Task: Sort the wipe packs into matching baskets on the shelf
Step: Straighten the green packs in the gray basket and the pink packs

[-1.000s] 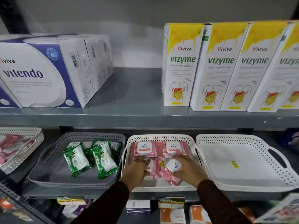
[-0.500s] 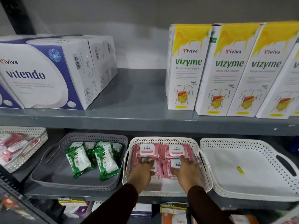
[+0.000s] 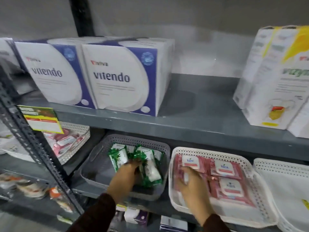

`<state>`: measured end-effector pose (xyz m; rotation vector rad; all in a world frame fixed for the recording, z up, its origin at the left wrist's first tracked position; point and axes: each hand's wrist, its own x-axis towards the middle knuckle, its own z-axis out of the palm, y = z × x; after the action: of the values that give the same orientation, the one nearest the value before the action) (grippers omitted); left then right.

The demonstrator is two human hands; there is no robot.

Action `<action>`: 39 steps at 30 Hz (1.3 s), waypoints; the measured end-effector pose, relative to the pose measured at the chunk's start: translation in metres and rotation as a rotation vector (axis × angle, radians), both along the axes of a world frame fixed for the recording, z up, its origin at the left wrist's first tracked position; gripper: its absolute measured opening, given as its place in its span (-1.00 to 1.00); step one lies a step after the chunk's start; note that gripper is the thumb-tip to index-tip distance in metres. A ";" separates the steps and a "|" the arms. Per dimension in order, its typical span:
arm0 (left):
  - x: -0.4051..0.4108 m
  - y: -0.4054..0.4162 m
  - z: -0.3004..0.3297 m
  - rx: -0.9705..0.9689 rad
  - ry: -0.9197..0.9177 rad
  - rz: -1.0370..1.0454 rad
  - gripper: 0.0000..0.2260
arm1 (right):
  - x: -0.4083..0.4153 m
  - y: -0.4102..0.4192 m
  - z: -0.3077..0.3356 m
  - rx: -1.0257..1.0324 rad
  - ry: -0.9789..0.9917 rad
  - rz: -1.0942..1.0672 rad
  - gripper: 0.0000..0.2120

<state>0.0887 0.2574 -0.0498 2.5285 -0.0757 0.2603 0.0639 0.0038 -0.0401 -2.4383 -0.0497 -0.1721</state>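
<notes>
Two hands in two baskets on the lower shelf.

The left hand (image 3: pixel 124 178) reaches into the grey basket (image 3: pixel 160 193), fingers (image 3: pixel 132 164) curled among the green wipe packs (image 3: pixel 150 166); a firm grip cannot be confirmed. The right hand (image 3: pixel 194 185) rests in the adjacent white basket (image 3: pixel 173 195), fingers spread on the pink wipe packs (image 3: pixel 224 169). Motion blur obscures detail.

We see a grey metal shelf (image 3: pixel 192 113) — upper board bearing Vitendo boxes (image 3: pixel 120 77) and, well right of them, Vizyme cartons (image 3: pixel 274 77). Below the Vitendo boxes sit a grey basket (image 3: pixel 100 153) and a white basket (image 3: pixel 173 195) — touching.
</notes>
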 end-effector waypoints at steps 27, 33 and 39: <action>0.050 0.147 -0.036 0.518 0.332 -0.375 -0.33 | 0.063 0.170 -0.058 -0.438 0.376 0.433 -0.14; 0.064 0.142 -0.040 0.264 0.415 -0.394 -0.31 | 0.065 0.170 -0.066 -0.509 0.360 0.442 -0.08; 0.070 0.148 -0.031 0.034 0.329 -0.252 -0.11 | 0.068 0.166 -0.062 -0.249 0.273 0.295 -0.10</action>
<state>0.1585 0.4055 -0.0808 2.5273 -0.2677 -0.2590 0.1318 0.1694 -0.1025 -2.6422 -0.3231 0.3161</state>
